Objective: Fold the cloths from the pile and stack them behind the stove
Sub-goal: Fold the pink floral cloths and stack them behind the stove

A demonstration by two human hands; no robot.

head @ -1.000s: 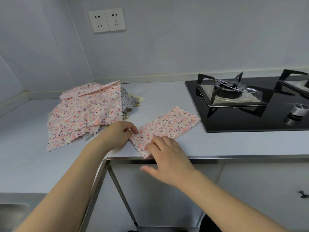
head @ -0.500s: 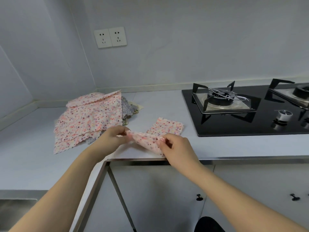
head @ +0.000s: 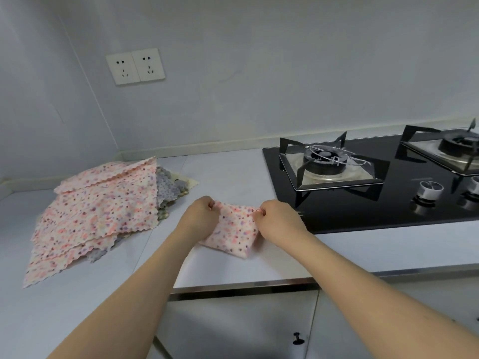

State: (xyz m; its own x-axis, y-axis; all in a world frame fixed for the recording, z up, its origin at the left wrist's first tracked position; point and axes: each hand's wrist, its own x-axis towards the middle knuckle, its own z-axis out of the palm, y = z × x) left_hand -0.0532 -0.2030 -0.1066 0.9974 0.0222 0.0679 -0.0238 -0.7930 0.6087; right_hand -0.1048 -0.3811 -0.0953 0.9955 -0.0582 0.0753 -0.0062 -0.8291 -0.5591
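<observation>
A small pink floral cloth [head: 233, 230] lies folded over on the white counter [head: 228, 177], just left of the black gas stove [head: 363, 193]. My left hand [head: 201, 216] pinches its far left corner and my right hand [head: 278, 220] pinches its far right corner, so the far edge is held taut between them. The pile of cloths [head: 101, 211] sits to the left, pink floral ones on top, with grey and cream ones showing underneath at its right side. A narrow strip of counter runs behind the stove along the wall.
Two wall sockets [head: 135, 66] sit above the pile. The stove has two burners with black pan supports [head: 329, 161] and knobs [head: 429, 190] near its front. The counter's metal front edge [head: 246, 286] is close to me, cabinet doors below.
Both hands have carried the cloth's near end away from me and over the far part, folding the long strip in half. The camera view has shifted upward.
</observation>
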